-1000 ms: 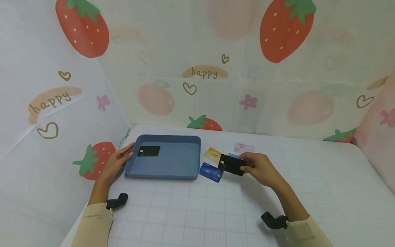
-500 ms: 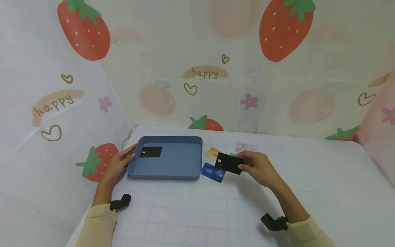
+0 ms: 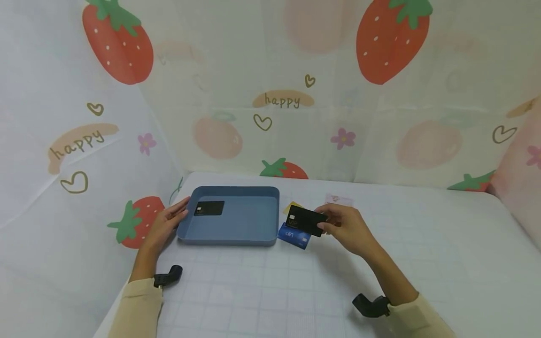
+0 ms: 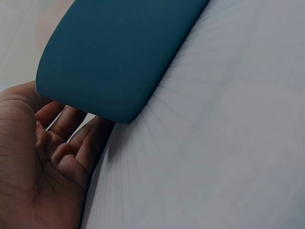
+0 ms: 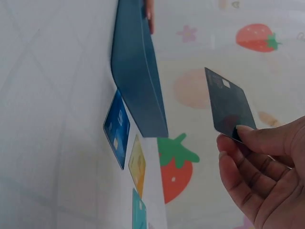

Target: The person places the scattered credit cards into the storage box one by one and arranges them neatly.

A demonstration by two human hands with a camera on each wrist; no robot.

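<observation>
My right hand point(image 3: 345, 226) pinches a black VIP card point(image 3: 303, 219) by its right end, between thumb and fingers. The card hangs tilted above the table, over the blue VIP card point(image 3: 301, 239) and part of the yellow card point(image 3: 290, 206). A blue-grey tray point(image 3: 249, 223) stands to the left, with another black card point(image 3: 213, 208) lying in its upper left. At the tray's left side, my left hand point(image 3: 162, 226) touches the wall with fairly straight fingers. The right wrist view shows the held card point(image 5: 231, 107) clear of the table.
A pale pink floral card point(image 3: 339, 200) lies behind my right hand. In the right wrist view a teal card point(image 5: 138, 212) lies near the yellow one. The white gridded table point(image 3: 253, 286) meets a strawberry-printed cloth point(image 3: 372, 155) at the back and sides.
My right hand has carried the black card left, toward the tray, covering more of the yellow card. My left hand stays at the tray's side; the view has shifted slightly.
</observation>
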